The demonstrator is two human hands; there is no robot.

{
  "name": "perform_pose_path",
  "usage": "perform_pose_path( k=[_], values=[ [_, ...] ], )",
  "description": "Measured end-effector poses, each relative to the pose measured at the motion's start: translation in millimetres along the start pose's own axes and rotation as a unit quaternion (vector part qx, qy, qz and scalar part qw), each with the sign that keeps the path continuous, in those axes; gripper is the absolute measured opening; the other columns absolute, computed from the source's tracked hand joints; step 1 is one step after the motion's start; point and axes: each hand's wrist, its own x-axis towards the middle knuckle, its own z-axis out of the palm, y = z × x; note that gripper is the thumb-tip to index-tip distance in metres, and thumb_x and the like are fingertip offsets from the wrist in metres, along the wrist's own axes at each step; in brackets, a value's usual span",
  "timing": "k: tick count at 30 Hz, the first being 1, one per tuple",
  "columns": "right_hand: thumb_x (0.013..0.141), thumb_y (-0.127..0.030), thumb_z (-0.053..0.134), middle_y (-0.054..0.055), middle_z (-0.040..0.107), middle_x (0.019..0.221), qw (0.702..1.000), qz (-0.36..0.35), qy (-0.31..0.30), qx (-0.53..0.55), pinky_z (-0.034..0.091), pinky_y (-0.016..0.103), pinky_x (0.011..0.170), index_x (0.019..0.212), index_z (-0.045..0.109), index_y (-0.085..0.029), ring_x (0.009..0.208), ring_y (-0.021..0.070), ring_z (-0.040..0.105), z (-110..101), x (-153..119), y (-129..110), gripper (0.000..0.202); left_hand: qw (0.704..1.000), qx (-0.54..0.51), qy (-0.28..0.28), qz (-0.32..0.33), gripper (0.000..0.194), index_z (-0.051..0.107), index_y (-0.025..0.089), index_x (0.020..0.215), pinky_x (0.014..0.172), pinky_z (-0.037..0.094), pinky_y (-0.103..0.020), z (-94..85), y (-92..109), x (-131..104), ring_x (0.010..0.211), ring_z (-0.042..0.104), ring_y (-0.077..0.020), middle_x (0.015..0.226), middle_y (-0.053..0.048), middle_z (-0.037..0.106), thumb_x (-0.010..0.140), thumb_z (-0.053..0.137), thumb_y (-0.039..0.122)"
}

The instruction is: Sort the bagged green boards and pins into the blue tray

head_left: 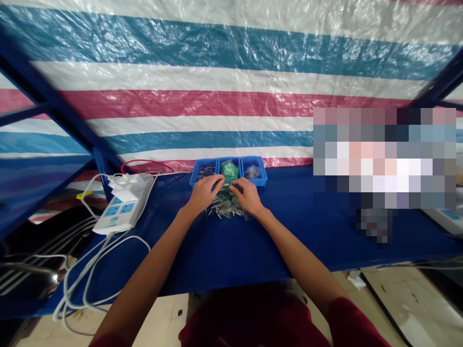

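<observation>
Three joined blue bins stand at the back of the blue table. The left bin (193, 176) holds metal screw-like pieces, the middle one green packets (229, 169), the right one clear plastic pieces (252, 171). In front lies a pile of small clear bags and metal pieces (227, 206). My left hand (205, 191) is at the pile's upper left, thumb and fingers pressed around something too small to make out. My right hand (248, 193) faces it at the upper right, fingers also pinched together, what they hold hidden.
A white power strip (119, 212) with plugs and looped white cables (90, 270) lies on the left. Blue frame posts rise at both sides before a striped plastic sheet (202, 103). A pixelated area covers the right. The table's front edge crosses below my forearms.
</observation>
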Motion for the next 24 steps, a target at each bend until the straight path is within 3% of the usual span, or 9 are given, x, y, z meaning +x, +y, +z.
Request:
perform_pose_path(
  k=[4, 9, 12, 15, 19, 21, 24],
  values=[
    [0.087, -0.032, 0.056, 0.004, 0.068, 0.079, 0.997, 0.028, 0.049, 0.060, 0.045, 0.028, 0.070, 0.081, 0.069, -0.018, 0.069, 0.0163, 0.058, -2, 1, 0, 0.020, 0.993, -0.100, -0.005, -0.060, 0.026, 0.063, 0.019, 0.100, 0.072, 0.052, -0.027, 1.5, 4, 7, 0.075, 0.067, -0.0167, 0.085, -0.003, 0.071, 0.092, 0.051, 0.040],
    [0.083, -0.042, 0.059, 0.003, 0.065, 0.066, 0.987, 0.071, 0.077, 0.120, 0.043, 0.028, 0.063, 0.070, 0.067, -0.017, 0.061, 0.0155, 0.055, -2, 2, 0, 0.028, 0.961, -0.242, -0.015, -0.129, 0.038, 0.061, 0.017, 0.105, 0.065, 0.055, -0.028, 9.4, -2, 1, 0.069, 0.068, -0.0181, 0.078, -0.003, 0.069, 0.081, 0.065, 0.046],
    [0.082, -0.047, 0.059, 0.003, 0.065, 0.067, 0.983, 0.089, 0.077, 0.144, 0.044, 0.028, 0.061, 0.073, 0.068, -0.017, 0.061, 0.0158, 0.056, 1, 2, 1, 0.032, 0.946, -0.291, -0.022, -0.141, 0.041, 0.059, 0.018, 0.109, 0.064, 0.056, -0.029, 11.0, -6, -3, 0.067, 0.068, -0.0179, 0.077, -0.003, 0.069, 0.080, 0.066, 0.045],
    [0.085, -0.046, 0.057, 0.003, 0.067, 0.071, 0.980, 0.092, 0.070, 0.164, 0.046, 0.028, 0.062, 0.095, 0.070, -0.017, 0.061, 0.0163, 0.057, 1, 0, 0, 0.033, 0.937, -0.315, -0.012, -0.146, 0.040, 0.055, 0.019, 0.112, 0.063, 0.056, -0.030, 10.1, -6, -5, 0.064, 0.067, -0.0173, 0.075, -0.002, 0.067, 0.082, 0.065, 0.043],
    [0.091, -0.030, 0.047, 0.007, 0.066, 0.105, 0.991, 0.008, 0.058, 0.122, 0.049, 0.030, 0.069, 0.128, 0.057, -0.022, 0.074, 0.0161, 0.059, -5, -3, -4, 0.039, 0.920, -0.351, 0.014, -0.172, 0.037, 0.051, 0.020, 0.110, 0.060, 0.054, -0.028, 9.3, -2, -5, 0.054, 0.063, -0.0141, 0.064, 0.003, 0.061, 0.082, 0.065, 0.040],
    [0.089, -0.023, 0.049, 0.010, 0.058, 0.121, 0.994, -0.046, 0.045, 0.091, 0.050, 0.031, 0.073, 0.125, 0.059, -0.023, 0.084, 0.0172, 0.059, -7, -3, -3, 0.038, 0.912, -0.366, 0.013, -0.187, 0.035, 0.054, 0.019, 0.105, 0.058, 0.052, -0.027, 9.1, 0, -6, 0.051, 0.060, -0.0130, 0.059, 0.004, 0.058, 0.081, 0.067, 0.041],
    [0.088, -0.021, 0.051, 0.010, 0.060, 0.112, 0.994, -0.072, 0.062, 0.057, 0.050, 0.033, 0.077, 0.102, 0.068, -0.020, 0.088, 0.0189, 0.059, -6, -2, 0, 0.022, 0.907, -0.369, 0.005, -0.204, 0.034, 0.062, 0.016, 0.092, 0.056, 0.049, -0.026, 8.0, 1, -5, 0.049, 0.055, -0.0116, 0.060, 0.002, 0.058, 0.081, 0.065, 0.049]
  ],
)
